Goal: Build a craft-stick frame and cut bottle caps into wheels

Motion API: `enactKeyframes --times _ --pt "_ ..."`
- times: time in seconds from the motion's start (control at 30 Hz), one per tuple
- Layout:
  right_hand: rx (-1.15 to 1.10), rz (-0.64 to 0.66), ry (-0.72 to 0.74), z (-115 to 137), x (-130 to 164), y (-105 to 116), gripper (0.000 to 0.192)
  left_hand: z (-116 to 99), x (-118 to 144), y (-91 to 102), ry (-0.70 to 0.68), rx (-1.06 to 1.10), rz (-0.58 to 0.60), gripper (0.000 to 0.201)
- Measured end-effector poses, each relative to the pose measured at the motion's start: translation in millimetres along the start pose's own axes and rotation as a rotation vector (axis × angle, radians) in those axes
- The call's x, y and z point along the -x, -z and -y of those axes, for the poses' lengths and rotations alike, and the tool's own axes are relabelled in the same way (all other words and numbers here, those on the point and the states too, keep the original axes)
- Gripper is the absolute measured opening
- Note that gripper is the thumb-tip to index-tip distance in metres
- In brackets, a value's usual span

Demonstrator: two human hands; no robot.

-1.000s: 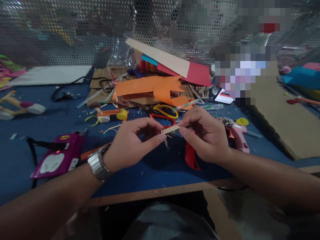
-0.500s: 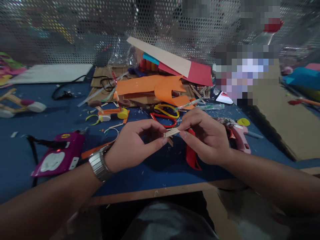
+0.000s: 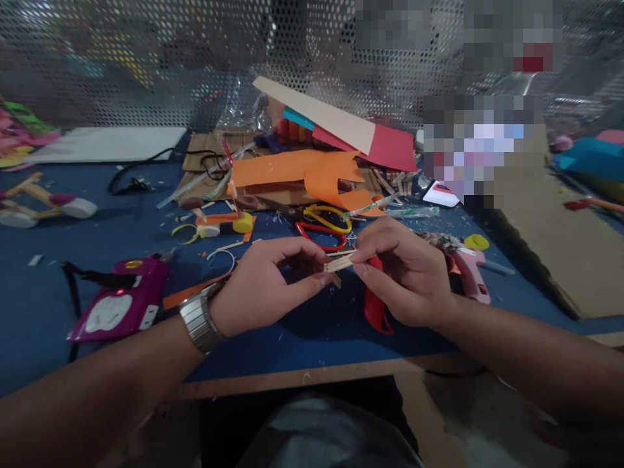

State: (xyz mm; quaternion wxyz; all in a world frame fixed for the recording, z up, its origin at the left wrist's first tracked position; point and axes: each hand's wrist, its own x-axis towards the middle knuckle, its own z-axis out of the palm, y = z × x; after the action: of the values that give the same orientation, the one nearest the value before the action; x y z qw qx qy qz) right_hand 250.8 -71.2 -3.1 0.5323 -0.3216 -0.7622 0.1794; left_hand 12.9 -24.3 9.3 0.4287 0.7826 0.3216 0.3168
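While left hand (image 3: 266,283) and right hand (image 3: 407,276) pinch sticks (image 3: 340,262), these seem more fanned than earlier.

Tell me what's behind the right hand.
Beyond the right hand, a pink glue gun partly shows; a red object emerges beside the thumb, against the blue tabletop. Whatever the hand itself covers can't be seen.

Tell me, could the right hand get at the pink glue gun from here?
Probably yes: the pink glue gun lies beside the right hand, its handle uncovered, though that hand would likely need to release the wooden sticks.
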Motion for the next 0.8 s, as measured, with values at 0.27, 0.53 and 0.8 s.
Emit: enactKeyframes --times 0.27,0.53,0.8 --pt "0.006 -0.01 0.02 1.0 -0.4 -0.1 0.021 -0.3 -0.5 -0.3 -0.009 0.002 -0.02 0.016" --pt "-0.006 -0.019 0.017 -0.5 -0.2 -0.3 0.019 -0.7 -0.9 0.4 -0.002 0.021 -0.008 0.012" --pt "0.029 -0.022 0.011 2.1 -1.4 0.5 0.019 -0.9 -1.9 0.6 0.009 0.049 -0.015 0.013"
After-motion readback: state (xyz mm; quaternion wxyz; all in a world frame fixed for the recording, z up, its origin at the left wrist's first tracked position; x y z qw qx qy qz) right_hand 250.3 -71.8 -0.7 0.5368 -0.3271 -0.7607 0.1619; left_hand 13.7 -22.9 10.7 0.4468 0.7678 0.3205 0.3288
